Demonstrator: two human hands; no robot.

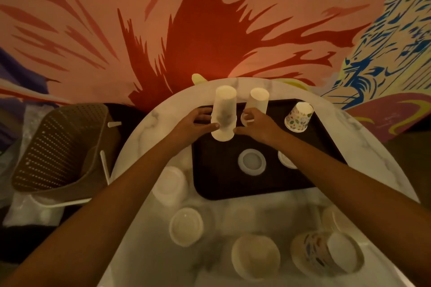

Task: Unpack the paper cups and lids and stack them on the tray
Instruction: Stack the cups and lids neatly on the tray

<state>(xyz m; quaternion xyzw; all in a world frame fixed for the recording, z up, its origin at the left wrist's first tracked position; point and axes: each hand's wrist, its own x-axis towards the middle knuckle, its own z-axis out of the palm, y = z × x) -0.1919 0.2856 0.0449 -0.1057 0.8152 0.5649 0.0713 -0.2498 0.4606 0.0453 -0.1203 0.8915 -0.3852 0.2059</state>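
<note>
A dark tray (233,184) lies on the round marble table (363,144). At its far left stands a tall stack of upside-down white cups (224,112). My left hand (196,123) grips the base of that stack, thumb against its front. A second white cup stack (258,100) stands just to the right, and my right hand (255,123) curls its fingers round that stack's base. One patterned cup (299,117) stands upside down at the tray's far right. Two white lids (251,161) (286,159) lie flat on the tray.
Near me on the table lie wrapped stacks of lids (171,185) (186,226), a white bowl-like cup (255,256) and a patterned cup stack on its side (326,254). A perforated brown chair (58,147) stands left of the table. A painted wall rises behind.
</note>
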